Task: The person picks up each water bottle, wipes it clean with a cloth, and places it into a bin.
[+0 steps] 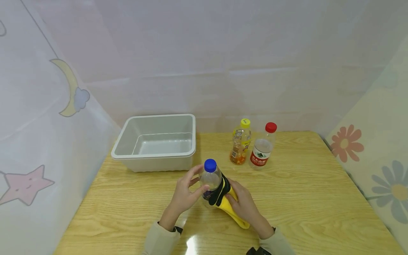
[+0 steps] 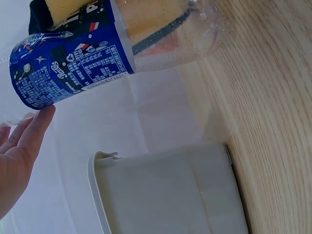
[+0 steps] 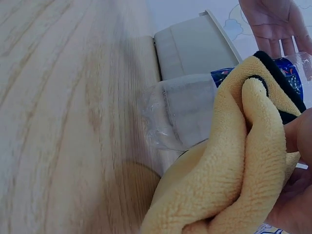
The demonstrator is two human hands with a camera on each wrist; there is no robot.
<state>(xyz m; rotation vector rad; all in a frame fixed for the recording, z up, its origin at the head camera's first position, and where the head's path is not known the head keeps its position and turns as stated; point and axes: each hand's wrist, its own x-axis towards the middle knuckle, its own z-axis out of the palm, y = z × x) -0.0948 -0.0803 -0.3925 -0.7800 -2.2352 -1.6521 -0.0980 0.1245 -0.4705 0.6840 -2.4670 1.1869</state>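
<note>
A clear plastic bottle with a blue cap and blue label stands near the table's middle, in front of me. My left hand holds its upper part, thumb in front and fingers around the far side; the left wrist view shows fingertips at the label's edge. With my right hand I grip a fuzzy yellow cloth with black trim, pressed against the bottle's right side. In the right wrist view the cloth hangs in folds and hides part of the label.
A pale grey plastic tub stands at the back left. Behind my right hand are a small yellow-capped bottle with orange contents and a red-capped water bottle. Printed sheets enclose the wooden table.
</note>
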